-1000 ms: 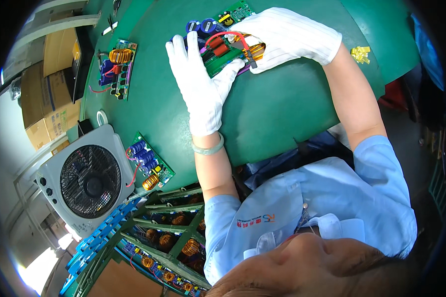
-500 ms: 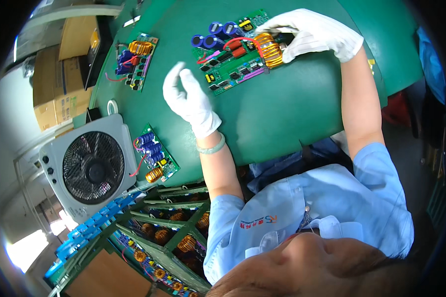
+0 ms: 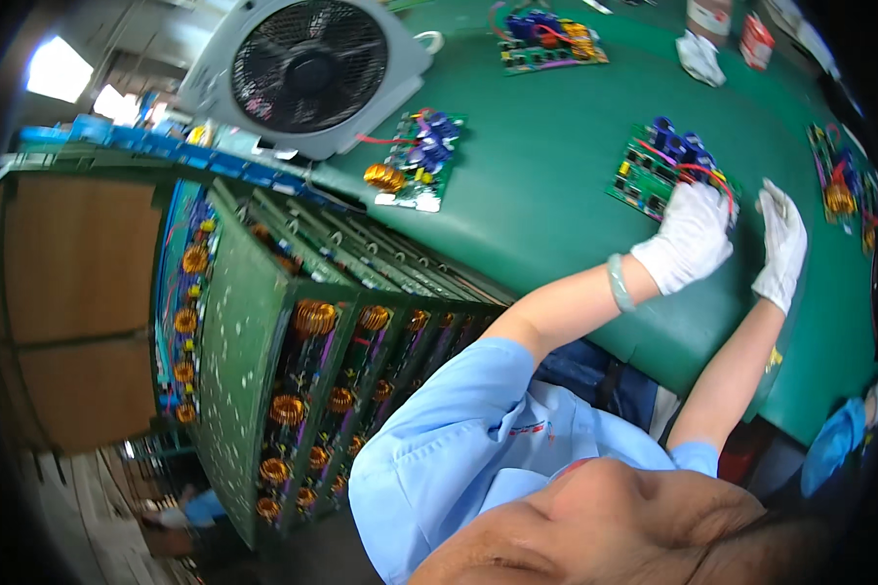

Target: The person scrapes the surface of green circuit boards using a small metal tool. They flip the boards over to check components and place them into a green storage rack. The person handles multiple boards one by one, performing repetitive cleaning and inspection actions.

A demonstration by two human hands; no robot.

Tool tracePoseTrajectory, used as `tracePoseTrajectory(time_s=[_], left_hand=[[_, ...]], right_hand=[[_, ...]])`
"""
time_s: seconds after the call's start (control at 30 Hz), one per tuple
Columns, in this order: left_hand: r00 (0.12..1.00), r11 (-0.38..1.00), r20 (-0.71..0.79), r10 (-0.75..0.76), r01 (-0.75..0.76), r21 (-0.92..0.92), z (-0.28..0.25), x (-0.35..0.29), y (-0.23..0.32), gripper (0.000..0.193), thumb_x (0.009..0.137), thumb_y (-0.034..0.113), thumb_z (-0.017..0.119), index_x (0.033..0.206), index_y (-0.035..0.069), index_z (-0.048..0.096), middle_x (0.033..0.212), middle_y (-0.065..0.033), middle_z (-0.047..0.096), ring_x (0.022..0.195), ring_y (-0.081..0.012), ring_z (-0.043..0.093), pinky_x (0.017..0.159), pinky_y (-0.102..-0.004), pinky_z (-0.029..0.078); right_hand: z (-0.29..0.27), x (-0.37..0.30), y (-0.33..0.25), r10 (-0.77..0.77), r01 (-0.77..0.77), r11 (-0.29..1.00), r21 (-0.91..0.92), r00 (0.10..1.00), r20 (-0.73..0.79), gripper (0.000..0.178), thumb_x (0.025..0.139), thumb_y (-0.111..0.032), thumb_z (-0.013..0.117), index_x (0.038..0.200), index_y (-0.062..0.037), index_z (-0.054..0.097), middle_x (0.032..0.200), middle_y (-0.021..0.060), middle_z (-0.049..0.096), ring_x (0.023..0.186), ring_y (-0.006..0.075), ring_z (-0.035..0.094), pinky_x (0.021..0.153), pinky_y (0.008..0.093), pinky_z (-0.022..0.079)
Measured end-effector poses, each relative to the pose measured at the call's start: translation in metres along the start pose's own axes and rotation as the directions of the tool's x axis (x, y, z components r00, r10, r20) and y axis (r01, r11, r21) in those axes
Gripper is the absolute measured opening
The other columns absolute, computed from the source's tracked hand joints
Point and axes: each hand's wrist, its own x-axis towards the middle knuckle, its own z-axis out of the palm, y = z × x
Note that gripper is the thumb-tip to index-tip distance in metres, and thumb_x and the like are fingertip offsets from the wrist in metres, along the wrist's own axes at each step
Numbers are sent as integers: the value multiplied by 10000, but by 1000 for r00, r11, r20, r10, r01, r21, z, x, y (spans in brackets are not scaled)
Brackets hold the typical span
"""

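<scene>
A green circuit board point(image 3: 649, 166) with blue capacitors and red wires lies on the green table point(image 3: 556, 224). My left hand point(image 3: 688, 239), in a white glove with a pale bracelet on the wrist, lies curled over the board's near right end and covers that part. My right hand point(image 3: 780, 244), also in a white glove, stands just right of the board with fingers straight, at the board's edge; whether it touches the board I cannot tell.
A grey box fan point(image 3: 307, 68) stands at the table's back left, with a second board point(image 3: 419, 161) carrying a copper coil beside it. More boards lie at the top point(image 3: 551, 39) and far right point(image 3: 839, 185). A green rack point(image 3: 293, 390) holding several coil boards stands to my left.
The view has swung round strongly. My left hand, earlier lying on the table apart from the board, now rests on the board. My right hand has shifted from on top of the board to its edge.
</scene>
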Motion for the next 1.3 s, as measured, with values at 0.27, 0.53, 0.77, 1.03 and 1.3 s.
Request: tracePoseTrajectory(time_s=[0.27,0.53,0.77,1.03,1.3], left_hand=[[960,944,20,279,-270,-188,-76,-63,-54,256,676,164,653,905,49,655,904,-125,633,905,-316,603,762,-437,481],[990,990,-107,92,-103,-99,-117,-115,-87,598,624,123,774,1183,40,579,1274,-189,548,1090,-393,567,862,-467,510],[969,956,-18,-245,245,164,-111,-118,-79,733,628,299,860,1264,109,549,1289,-215,524,1022,-352,586,807,-454,531],[952,965,180,-247,225,135,-117,-111,-104,573,686,366,803,1148,109,581,1004,-177,589,817,-333,636,659,-434,550],[942,944,56,-331,331,-1,-108,-128,-99,504,660,300,756,1087,98,581,920,-210,579,762,-379,636,642,-473,551]], right_hand=[[3,7,28,32,-32,999,-11,999,-9,338,979,-200,617,1266,-25,649,1134,37,676,957,125,627,899,254,480],[5,0,15,46,-46,999,26,999,12,366,985,-229,613,1271,-3,638,1160,40,673,988,117,616,895,248,471],[10,1,15,0,2,1000,-31,998,63,367,983,-227,611,1271,-1,635,1174,52,680,993,119,624,897,253,476],[29,-5,1,1,6,999,-49,990,141,355,973,-209,620,1260,-2,640,1142,58,695,946,124,642,875,250,490],[41,-18,-12,-54,71,994,-78,977,207,327,977,-200,618,1234,0,650,1132,70,693,953,133,649,875,272,510]])
